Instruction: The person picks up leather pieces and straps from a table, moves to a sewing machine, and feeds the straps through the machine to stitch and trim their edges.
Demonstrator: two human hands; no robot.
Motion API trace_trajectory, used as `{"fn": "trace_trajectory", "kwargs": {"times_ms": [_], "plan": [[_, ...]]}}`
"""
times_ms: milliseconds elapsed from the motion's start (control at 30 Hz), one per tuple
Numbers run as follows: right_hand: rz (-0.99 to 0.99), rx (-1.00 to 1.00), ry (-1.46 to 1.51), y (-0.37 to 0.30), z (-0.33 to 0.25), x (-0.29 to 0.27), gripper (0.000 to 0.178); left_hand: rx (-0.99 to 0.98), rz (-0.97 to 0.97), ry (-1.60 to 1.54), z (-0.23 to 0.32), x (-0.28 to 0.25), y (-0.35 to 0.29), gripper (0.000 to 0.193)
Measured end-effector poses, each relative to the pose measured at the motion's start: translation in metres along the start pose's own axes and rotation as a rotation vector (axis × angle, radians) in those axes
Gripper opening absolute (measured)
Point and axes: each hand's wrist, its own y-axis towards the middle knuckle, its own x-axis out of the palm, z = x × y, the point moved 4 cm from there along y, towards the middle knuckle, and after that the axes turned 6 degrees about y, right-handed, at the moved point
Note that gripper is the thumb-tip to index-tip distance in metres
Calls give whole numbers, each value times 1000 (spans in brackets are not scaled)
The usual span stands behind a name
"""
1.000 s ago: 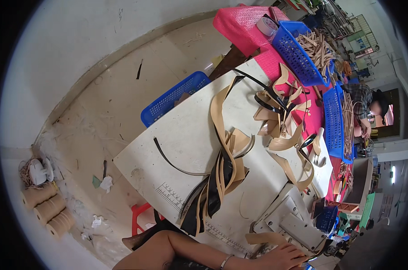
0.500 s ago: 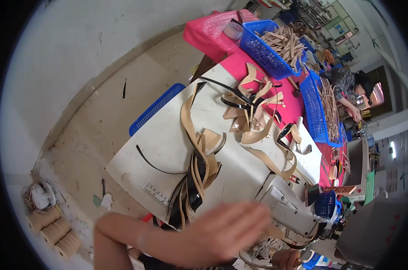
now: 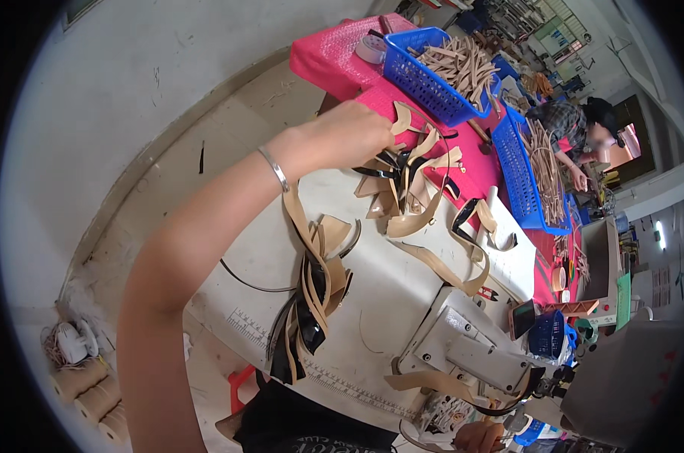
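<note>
My left hand (image 3: 347, 136), with a silver bracelet on its wrist, reaches far across the white table (image 3: 387, 294). Its fingers are closed on a tan leather strap (image 3: 399, 118) at the top of a loose pile of tan and black straps (image 3: 410, 200). A second bundle of tan and black straps (image 3: 315, 291) hangs over the table's near edge, under my forearm. My right hand (image 3: 478, 436) shows only partly at the bottom edge, beside the grey sewing machine (image 3: 470, 355) and a tan strap (image 3: 425, 381); its grip is not clear.
Two blue baskets (image 3: 432, 87) (image 3: 527, 177) full of tan strips stand at the far side, on pink cloth, next to a pink basket (image 3: 331, 53) and a tape roll (image 3: 371, 50). Another person (image 3: 576, 128) works beyond them. Thread spools (image 3: 85, 385) lie on the floor.
My left arm has swung up from the table's near edge and stretched out to the far strap pile, where its fingers have closed on a strap. The view has tilted slightly.
</note>
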Motion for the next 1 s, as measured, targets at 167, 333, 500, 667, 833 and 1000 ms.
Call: {"fn": "trace_trajectory", "kwargs": {"times_ms": [167, 333, 500, 667, 833, 1000], "plan": [[27, 5, -5, -4, -4, -5, 34, -40, -126, -208, -16, -2, 20, 26], [33, 25, -4, -9, -6, -9, 33, -24, -311, -614, -32, 3, 31, 28], [25, 34, 2, -9, -8, -10, 33, -115, -405, -781, -39, 10, 34, 30], [21, 41, 2, -11, -9, -12, 32, -118, -429, -840, -37, 13, 35, 31], [-6, 33, -3, -10, -11, -10, 32, -126, -431, -782, -38, 13, 33, 32], [-120, -28, -12, -5, -20, 5, 31, -60, -341, -694, -22, 4, 24, 39]]}}
